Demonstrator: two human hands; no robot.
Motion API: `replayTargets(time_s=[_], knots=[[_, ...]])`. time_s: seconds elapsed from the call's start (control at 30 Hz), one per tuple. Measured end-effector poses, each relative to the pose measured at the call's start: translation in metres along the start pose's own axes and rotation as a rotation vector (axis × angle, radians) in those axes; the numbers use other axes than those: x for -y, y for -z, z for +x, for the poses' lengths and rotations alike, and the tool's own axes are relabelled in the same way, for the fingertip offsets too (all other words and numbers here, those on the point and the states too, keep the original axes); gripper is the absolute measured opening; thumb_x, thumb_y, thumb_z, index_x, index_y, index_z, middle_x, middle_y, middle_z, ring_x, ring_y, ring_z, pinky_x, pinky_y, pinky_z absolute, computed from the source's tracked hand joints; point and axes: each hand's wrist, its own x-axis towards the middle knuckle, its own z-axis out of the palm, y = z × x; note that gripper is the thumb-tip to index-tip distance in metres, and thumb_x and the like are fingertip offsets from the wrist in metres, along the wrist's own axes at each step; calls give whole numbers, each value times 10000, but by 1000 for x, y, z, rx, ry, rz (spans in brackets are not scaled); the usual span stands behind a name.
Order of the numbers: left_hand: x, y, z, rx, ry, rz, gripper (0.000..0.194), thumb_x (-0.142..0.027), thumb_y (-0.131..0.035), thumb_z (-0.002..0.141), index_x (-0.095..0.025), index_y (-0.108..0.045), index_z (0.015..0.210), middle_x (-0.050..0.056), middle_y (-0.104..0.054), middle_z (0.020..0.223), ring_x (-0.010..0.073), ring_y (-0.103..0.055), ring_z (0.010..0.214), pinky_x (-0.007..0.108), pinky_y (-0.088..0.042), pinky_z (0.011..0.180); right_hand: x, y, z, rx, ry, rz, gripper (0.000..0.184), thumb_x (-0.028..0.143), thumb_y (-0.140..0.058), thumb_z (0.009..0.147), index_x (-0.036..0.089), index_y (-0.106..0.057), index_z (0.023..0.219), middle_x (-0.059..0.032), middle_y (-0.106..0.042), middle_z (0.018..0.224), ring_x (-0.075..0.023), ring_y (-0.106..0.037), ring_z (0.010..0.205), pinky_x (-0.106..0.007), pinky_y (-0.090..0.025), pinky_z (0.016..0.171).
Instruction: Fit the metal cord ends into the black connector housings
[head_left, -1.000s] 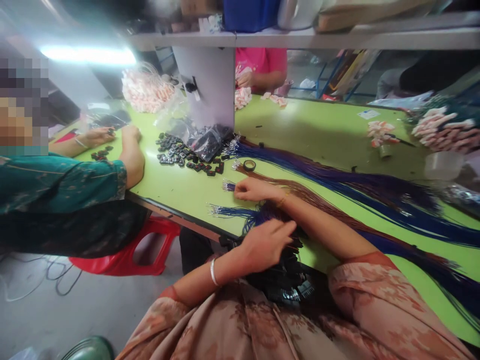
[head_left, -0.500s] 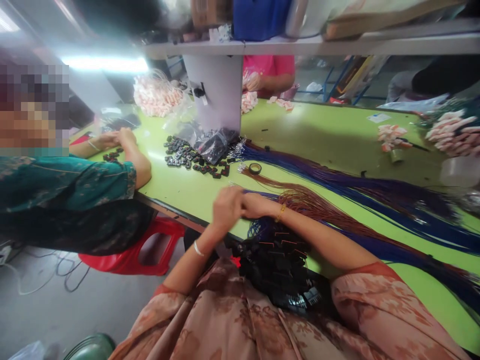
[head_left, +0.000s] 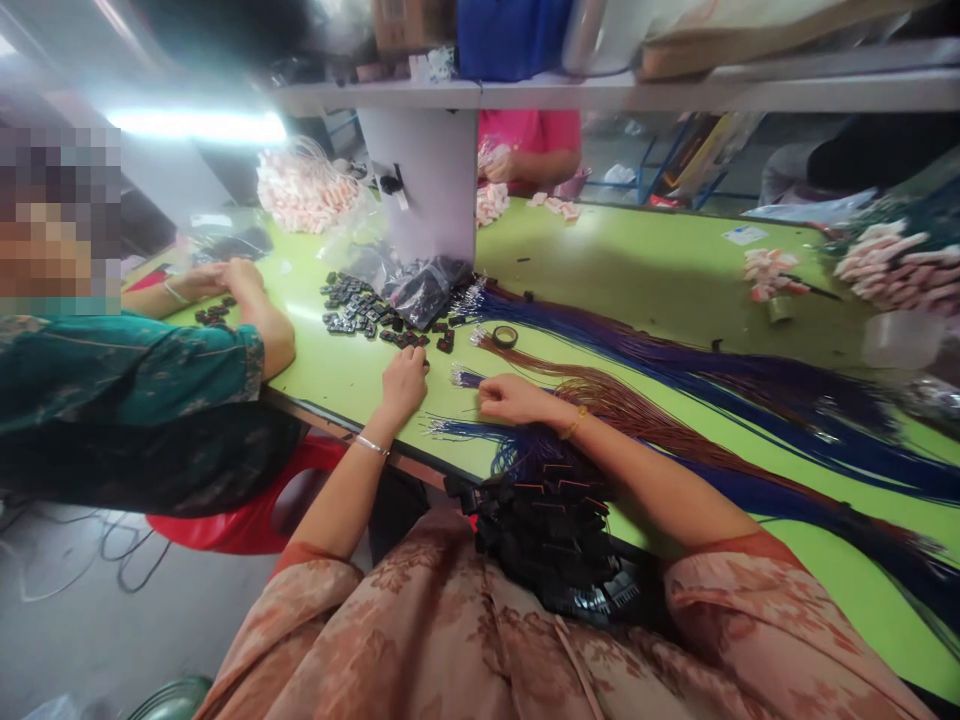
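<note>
Green worktop, crossed by long wire bundles; a shelf is carried above it, joined by a grey panel that partly blocks the far side. On the worktop, a small white and blue label; print too small to be read.

Black connectors are scattered in front of the panel, beside a clear bag of dark pieces. Left hand is set down just beside their near edge, fingers bunched; a small dark piece is seen at the tips, grip not certain. Right hand is laid by the short blue wires, fingers curled and pressed together; whether a wire is pinched cannot be told.

Brown wires are stretched beyond the right hand, a tape roll lying near their tips. Wired black housings are heaped at the lap. To the left, a person in a green sleeve is seated; across the worktop, a pink top is partly hidden by the panel.
</note>
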Motion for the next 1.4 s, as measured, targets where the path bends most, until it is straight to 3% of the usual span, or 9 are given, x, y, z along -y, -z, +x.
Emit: replayTargets(time_s=[0.17, 0.3, 0.43, 0.67, 0.77, 0.97, 1.17, 1.3, 1.4], knots=[[7, 13, -14, -110, 125, -511, 129, -257, -555, 822, -188, -591, 925, 56, -611, 886, 166, -548, 766, 319, -436, 745, -4, 1, 8, -6, 61, 230, 104, 236, -482, 722, 156, -543, 697, 32, -513, 634, -91, -409, 590, -220, -313, 578], [-1, 17, -31, -21, 256, -1117, 270, -290, -735, 664, -157, -644, 881, 33, -648, 815, 135, -582, 747, 291, -456, 751, 3, -4, 16, -34, 123, 382, 129, 277, -513, 746, 157, -543, 708, 31, -501, 641, -93, -410, 600, -227, -335, 594], [-18, 19, -49, 26, 355, -1427, 436, -190, -826, 542, -162, -655, 942, 39, -679, 911, 128, -612, 834, 272, -475, 797, 8, -9, 17, -89, 142, 474, 142, 296, -543, 746, 162, -534, 702, 37, -485, 631, -92, -403, 597, -228, -336, 591], [-40, 16, -63, 216, 479, -1650, 387, -185, -798, 625, -143, -691, 994, 31, -672, 854, 114, -621, 759, 274, -513, 770, 11, -14, 7, -215, 112, 499, 154, 303, -550, 726, 159, -527, 675, 43, -463, 601, -82, -375, 572, -220, -309, 553], [-44, 14, -64, 229, 459, -1695, 495, -178, -782, 654, -206, -632, 1124, 13, -657, 923, 124, -640, 814, 263, -514, 751, 12, -15, 5, -254, 90, 465, 160, 309, -541, 718, 157, -535, 672, 47, -449, 582, -77, -342, 548, -216, -277, 525], [-45, 5, -63, 198, 489, -1729, 299, -173, -779, 658, -150, -633, 917, 41, -669, 932, 82, -593, 758, 188, -461, 663, 9, -20, 5, -338, 45, 399, 154, 292, -508, 717, 153, -550, 667, 54, -432, 546, -73, -324, 524, -211, -256, 511], [-48, 2, -65, 208, 472, -1783, 394, -120, -784, 633, -178, -635, 993, 34, -668, 982, 81, -589, 800, 174, -445, 666, 4, -23, 5, -356, 60, 302, 136, 271, -516, 699, 154, -543, 635, 58, -422, 529, -71, -322, 509, -211, -240, 497], [-45, -2, -64, 210, 534, -1798, 302, -112, -788, 631, -147, -646, 895, 22, -658, 851, 75, -583, 730, 182, -452, 658, 2, -24, 4, -368, 58, 286, 136, 266, -520, 702, 151, -553, 638, 58, -430, 533, -71, -327, 513, -210, -248, 501], [-44, -3, -62, 248, 536, -1817, 331, -122, -771, 659, -152, -672, 974, 16, -650, 846, 77, -586, 724, 193, -468, 666, 1, -24, 4, -379, 53, 284, 133, 263, -517, 701, 151, -551, 638, 60, -427, 532, -70, -326, 512, -211, -248, 505]])
